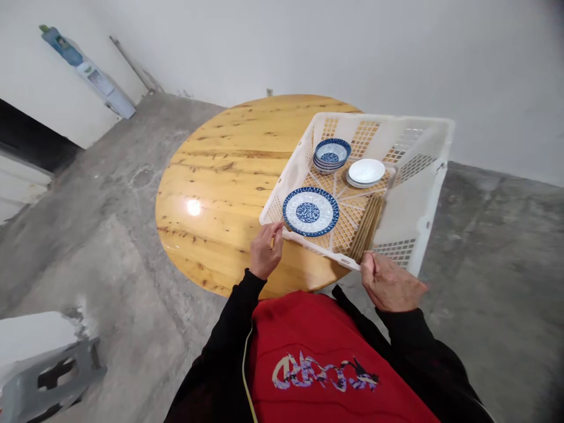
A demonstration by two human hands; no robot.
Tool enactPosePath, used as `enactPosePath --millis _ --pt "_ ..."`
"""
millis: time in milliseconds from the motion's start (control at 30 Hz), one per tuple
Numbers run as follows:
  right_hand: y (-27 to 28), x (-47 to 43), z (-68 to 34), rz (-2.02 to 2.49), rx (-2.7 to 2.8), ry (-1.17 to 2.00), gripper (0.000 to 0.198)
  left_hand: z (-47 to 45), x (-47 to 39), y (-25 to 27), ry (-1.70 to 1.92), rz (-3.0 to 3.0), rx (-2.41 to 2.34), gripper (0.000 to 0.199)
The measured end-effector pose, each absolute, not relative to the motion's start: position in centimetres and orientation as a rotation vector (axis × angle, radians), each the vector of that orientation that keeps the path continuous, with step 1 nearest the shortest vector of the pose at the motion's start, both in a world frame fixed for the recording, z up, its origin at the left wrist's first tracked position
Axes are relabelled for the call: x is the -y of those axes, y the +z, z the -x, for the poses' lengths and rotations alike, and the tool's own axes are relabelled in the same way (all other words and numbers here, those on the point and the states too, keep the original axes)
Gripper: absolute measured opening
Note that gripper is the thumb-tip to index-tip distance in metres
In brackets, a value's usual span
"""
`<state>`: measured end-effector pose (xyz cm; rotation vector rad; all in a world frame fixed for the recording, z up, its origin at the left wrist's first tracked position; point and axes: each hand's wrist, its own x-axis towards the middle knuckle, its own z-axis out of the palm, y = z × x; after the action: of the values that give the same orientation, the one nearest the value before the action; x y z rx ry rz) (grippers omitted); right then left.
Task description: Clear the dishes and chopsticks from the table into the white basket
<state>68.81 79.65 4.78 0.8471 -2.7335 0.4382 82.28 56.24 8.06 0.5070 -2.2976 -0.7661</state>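
Observation:
A white plastic basket [434, 194] with lattice sides sits on the right part of the round wooden table, its right side reaching past the table edge. My left hand [267, 249] is closed on the near rim at its left end. Further right, my right hand [391, 282] grips the same rim near the right corner. Inside lie a blue-and-white patterned plate [311, 212], a stack of blue-and-white bowls [332, 154], a small stack of white dishes [366, 171] and a bundle of wooden chopsticks [367, 228]. My fingertips are partly hidden by the rim.
The round wooden table [220, 176] extends left of the basket, with a white wall behind it. A grey plastic stool [53, 376] stands at lower left on the concrete floor. A water dispenser [103, 85] is by the far left wall.

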Motion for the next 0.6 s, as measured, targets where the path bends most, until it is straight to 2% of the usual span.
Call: enactPosePath --millis 233,600 --pt "4.4 -79.9 -68.8 -0.843 2.724 0.411 0.042 -83.5 -57.4 6.2 -0.717 -0.466 2.291 0.026" --pt "4.0 -80.6 -68.6 -0.889 2.705 0.399 0.042 -87.6 -59.8 2.9 -0.926 -0.679 2.308 0.022"
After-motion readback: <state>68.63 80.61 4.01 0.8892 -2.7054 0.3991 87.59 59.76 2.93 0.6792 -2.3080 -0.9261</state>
